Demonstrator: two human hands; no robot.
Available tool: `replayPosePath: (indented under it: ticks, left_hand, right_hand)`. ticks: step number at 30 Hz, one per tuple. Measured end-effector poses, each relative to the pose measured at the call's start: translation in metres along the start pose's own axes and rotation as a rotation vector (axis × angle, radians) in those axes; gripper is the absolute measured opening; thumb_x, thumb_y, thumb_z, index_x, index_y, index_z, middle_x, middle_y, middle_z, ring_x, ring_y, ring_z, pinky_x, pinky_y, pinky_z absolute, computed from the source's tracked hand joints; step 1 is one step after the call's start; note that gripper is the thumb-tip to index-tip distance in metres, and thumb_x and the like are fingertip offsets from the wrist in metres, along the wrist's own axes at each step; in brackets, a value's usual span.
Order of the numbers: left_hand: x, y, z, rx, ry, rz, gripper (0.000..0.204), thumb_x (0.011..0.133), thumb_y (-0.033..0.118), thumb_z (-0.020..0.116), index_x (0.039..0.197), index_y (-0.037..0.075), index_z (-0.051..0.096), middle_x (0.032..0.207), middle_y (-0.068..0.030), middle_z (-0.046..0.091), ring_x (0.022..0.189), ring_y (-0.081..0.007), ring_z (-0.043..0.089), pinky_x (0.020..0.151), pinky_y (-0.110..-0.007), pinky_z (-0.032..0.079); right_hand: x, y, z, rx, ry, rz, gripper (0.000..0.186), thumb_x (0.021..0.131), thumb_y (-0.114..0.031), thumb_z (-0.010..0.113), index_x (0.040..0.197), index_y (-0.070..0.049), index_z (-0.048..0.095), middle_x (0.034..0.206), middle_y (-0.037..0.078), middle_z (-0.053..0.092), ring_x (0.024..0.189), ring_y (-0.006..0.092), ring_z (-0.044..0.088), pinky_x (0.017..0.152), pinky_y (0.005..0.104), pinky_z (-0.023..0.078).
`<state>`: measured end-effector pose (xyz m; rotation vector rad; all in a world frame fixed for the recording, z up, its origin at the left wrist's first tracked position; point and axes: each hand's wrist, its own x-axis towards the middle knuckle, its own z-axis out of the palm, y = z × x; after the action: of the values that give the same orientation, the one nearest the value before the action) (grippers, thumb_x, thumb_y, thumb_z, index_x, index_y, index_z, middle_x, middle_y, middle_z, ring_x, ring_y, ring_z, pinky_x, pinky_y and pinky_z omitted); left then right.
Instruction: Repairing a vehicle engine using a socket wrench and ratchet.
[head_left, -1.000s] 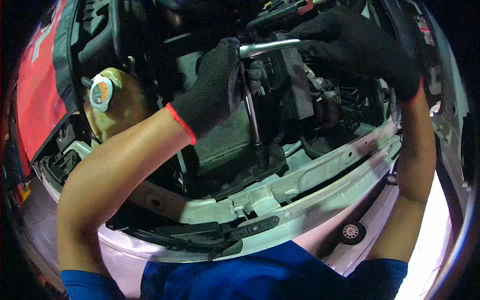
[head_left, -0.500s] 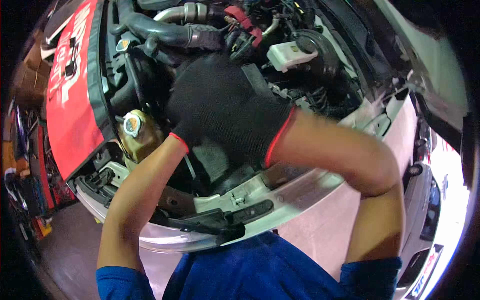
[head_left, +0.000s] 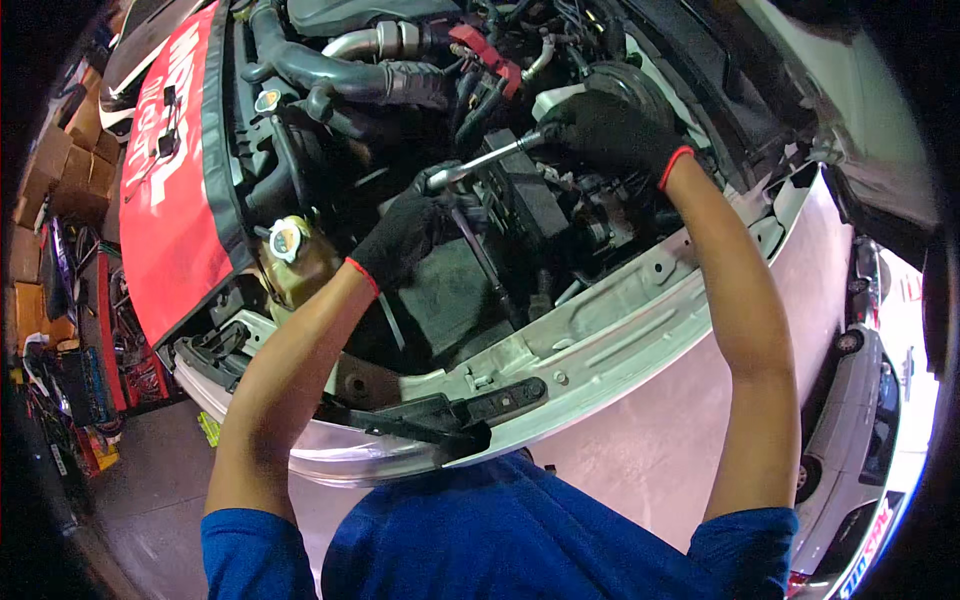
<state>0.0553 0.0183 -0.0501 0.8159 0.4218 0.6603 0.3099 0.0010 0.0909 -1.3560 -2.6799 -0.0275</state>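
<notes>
"What's nearest?"

"The blue shirt (head_left: 500,530), then a pale front panel (head_left: 640,310). Just past that, over the open engine bay (head_left: 440,300), the ratchet wrench (head_left: 485,163) sits slantwise between both hands."

"And the fingers?"

"On the left hand (head_left: 400,240) they close around the wrench's head; on the right hand (head_left: 605,130) they wrap the handle's far end. Dark knit hides each finger's exact bend."

"How would it handle?"

"Stiff, surely, and I'd guess fairly heavy for its size. Smooth metal could slide in fabric. I'd hold the head to steady it and the handle's end for leverage. Mind the long extension bar (head_left: 480,255) slanting down beneath the head."

"What's around it?"

"Leftward, a yellowed tank (head_left: 305,280) with a white cap (head_left: 285,240), and a red cover (head_left: 180,250) draped along the side. Deeper in, a thick dark pipe (head_left: 330,75)."

"And the room?"

"Grey floor (head_left: 150,460) at lower left, cardboard boxes (head_left: 60,185) above it. Off right, beside glaring light, a parked car (head_left: 850,400)."
</notes>
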Motion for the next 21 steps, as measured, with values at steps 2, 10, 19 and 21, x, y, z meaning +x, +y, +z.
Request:
replayPosePath:
  ticks: [2,10,19,21]
  left_hand:
    - [-0.001,-0.007,0.003,-0.038,0.013,-0.018,0.037,0.087,0.008,0.056,0.123,0.009,0.044,0.098,-0.0068,0.055,0.089,-0.0235,0.062,0.083,-0.043,0.053]
    - [0.063,-0.004,-0.062,-0.738,-0.018,-0.941,0.031,0.085,0.001,0.053,0.116,0.007,0.048,0.106,-0.0099,0.055,0.092,-0.0251,0.061,0.084,-0.036,0.051]
    - [0.069,-0.088,-0.051,0.347,0.122,0.382,0.02,0.082,0.003,0.051,0.101,0.001,0.059,0.091,-0.0159,0.063,0.085,-0.0255,0.058,0.073,-0.033,0.045]
    - [0.066,-0.084,-0.045,0.196,0.095,0.194,0.025,0.079,0.0,0.054,0.103,0.002,0.059,0.099,-0.0144,0.062,0.086,-0.0259,0.058,0.077,-0.033,0.046]
  right_hand:
    - [0.0,0.006,0.004,-0.024,-0.012,0.011,0.024,0.081,-0.027,0.055,0.078,-0.006,0.065,0.076,0.015,0.063,0.075,0.0308,0.062,0.07,0.0412,0.048]
    - [0.102,-0.167,0.012,-0.385,0.013,0.117,0.015,0.073,-0.024,0.061,0.076,-0.011,0.068,0.072,0.009,0.063,0.07,0.0282,0.065,0.062,0.0397,0.051]
    - [0.055,-0.079,-0.012,-0.177,-0.033,0.251,0.024,0.079,-0.024,0.058,0.092,-0.004,0.064,0.084,0.014,0.065,0.079,0.03,0.063,0.072,0.0388,0.049]
    - [0.036,-0.055,-0.007,0.076,-0.129,0.673,0.028,0.083,-0.026,0.056,0.095,-0.001,0.063,0.083,0.015,0.065,0.075,0.0289,0.063,0.069,0.0378,0.049]
